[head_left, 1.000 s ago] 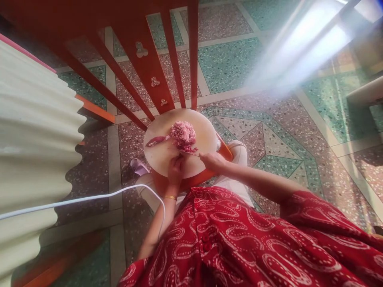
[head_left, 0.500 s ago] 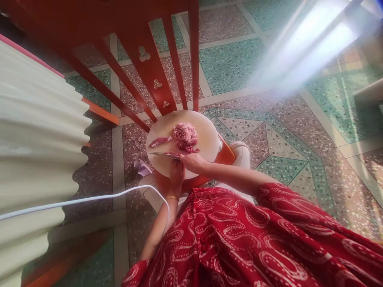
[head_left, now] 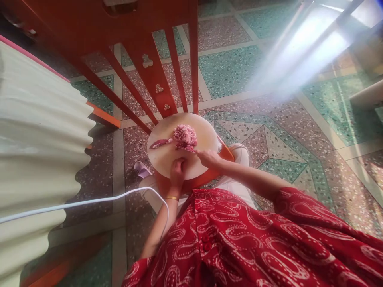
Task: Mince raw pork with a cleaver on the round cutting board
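Note:
A round pale cutting board point(head_left: 206, 137) carries a heap of chopped pink meat point(head_left: 184, 134) at its middle. Left of the heap lies a long uncut strip of meat point(head_left: 160, 143). My right hand point(head_left: 208, 158) is closed around the handle of a knife point(head_left: 186, 150), whose blade points left and rests against the near edge of the heap. Near the front of the board my left hand point(head_left: 177, 169) has its fingers curled in, apart from the knife. Whether anything is inside those fingers is hidden.
The board sits on an orange-red wooden chair point(head_left: 163, 181) with a slatted back point(head_left: 134, 32). A white cable point(head_left: 113, 198) crosses from the left over my left forearm. Pale pleated cloth point(head_left: 36, 159) hangs at left. A light purple slipper point(head_left: 142, 169) shows beside the chair.
My right hand has moved right with the knife, away from my left hand. The blade has shifted from the left hand's fingertips to the near edge of the chopped meat.

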Demonstrator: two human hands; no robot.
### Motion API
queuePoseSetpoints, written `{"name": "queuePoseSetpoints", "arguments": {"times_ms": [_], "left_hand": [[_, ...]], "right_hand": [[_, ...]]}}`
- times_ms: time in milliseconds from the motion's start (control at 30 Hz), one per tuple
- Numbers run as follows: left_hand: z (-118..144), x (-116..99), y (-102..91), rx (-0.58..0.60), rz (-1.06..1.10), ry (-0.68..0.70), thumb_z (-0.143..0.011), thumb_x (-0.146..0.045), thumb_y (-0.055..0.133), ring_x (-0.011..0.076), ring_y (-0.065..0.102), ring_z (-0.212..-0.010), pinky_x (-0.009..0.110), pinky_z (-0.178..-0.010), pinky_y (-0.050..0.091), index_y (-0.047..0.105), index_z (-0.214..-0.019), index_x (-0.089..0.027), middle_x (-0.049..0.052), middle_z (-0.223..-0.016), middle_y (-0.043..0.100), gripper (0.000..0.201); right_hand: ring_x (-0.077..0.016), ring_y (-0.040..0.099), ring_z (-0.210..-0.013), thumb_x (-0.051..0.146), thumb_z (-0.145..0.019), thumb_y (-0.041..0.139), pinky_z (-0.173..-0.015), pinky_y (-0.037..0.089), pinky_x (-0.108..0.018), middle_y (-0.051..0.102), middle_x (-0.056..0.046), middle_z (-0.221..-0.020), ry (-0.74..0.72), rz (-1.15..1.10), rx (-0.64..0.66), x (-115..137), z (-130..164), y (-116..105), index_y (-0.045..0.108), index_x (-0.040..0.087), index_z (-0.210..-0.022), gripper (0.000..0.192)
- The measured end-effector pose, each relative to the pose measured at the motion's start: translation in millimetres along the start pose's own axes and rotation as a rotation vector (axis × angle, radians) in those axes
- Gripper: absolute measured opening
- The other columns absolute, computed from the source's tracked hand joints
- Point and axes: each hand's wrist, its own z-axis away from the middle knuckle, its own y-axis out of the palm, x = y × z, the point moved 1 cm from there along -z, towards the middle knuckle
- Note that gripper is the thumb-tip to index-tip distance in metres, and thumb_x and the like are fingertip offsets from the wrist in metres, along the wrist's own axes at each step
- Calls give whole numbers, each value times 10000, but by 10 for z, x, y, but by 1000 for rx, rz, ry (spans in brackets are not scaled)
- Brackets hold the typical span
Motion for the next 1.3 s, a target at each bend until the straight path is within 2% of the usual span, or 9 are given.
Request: {"name": "queuePoseSetpoints", "arguments": {"times_ms": [133,267,400,533,767,933,1033,1167,1300], "left_hand": [[-18,-28,-11,6,-44,44,-879,-216,472,206,541,-944,368,-855,450,606,-952,-173,95,-967,612,159],[-22,-36,-12,35,-66,41,-880,-207,472,210,537,-948,363,-850,450,609,-978,-178,97,-971,609,172],[-10,-5,4,63,-62,21,-886,-220,457,219,546,-928,380,-844,449,610,-979,-180,99,-950,611,183],[21,38,15,98,-31,-36,-885,-226,452,243,544,-952,421,-861,435,610,-989,-191,110,-951,606,192],[51,67,44,78,-17,-38,-879,-216,444,250,532,-986,430,-872,438,615,-998,-186,107,-978,604,211],[1,-3,5,29,-26,42,-890,-257,463,242,515,-1069,417,-940,418,601,-1068,-175,108,-1058,595,240],[5,-59,-70,28,-36,34,-901,-274,451,231,523,-1051,401,-925,429,614,-1061,-182,108,-1062,585,246],[44,-87,-141,21,-9,32,-913,-270,423,217,514,-1063,393,-929,426,600,-1108,-190,104,-1116,565,276],[33,-73,-117,53,-14,8,-906,-231,419,209,537,-996,388,-904,434,616,-1059,-186,93,-1042,616,253]], "right_hand": [[-231,659,-826,137,-899,335,-658,484,-303,663,-122,-837,-75,-1,48,45,151,-37,451,168,-1200,324],[-233,663,-779,156,-903,349,-617,483,-293,657,-110,-780,-53,4,107,34,292,-13,486,164,-1142,275],[-227,661,-790,151,-898,352,-630,492,-301,662,-115,-832,-78,-28,101,201,57,8,448,154,-1191,309],[-230,658,-827,158,-909,325,-638,500,-301,661,-135,-905,-138,-42,43,374,-184,35,497,144,-1112,266],[-239,672,-766,137,-898,362,-606,504,-312,670,-105,-783,1,20,150,14,221,135,483,165,-1143,275],[-217,664,-808,164,-929,304,-657,500,-306,668,-130,-881,-91,-18,23,202,-20,140,431,151,-1219,317],[-223,653,-866,150,-900,347,-675,494,-296,661,-134,-944,-114,-11,29,199,-164,64,481,159,-1160,292],[-240,647,-891,129,-896,325,-677,486,-297,665,-147,-932,-15,15,26,13,-68,-55,453,149,-1213,343],[-241,660,-837,138,-903,310,-661,485,-304,671,-132,-864,-44,10,28,48,135,-78,447,163,-1216,343]]}}
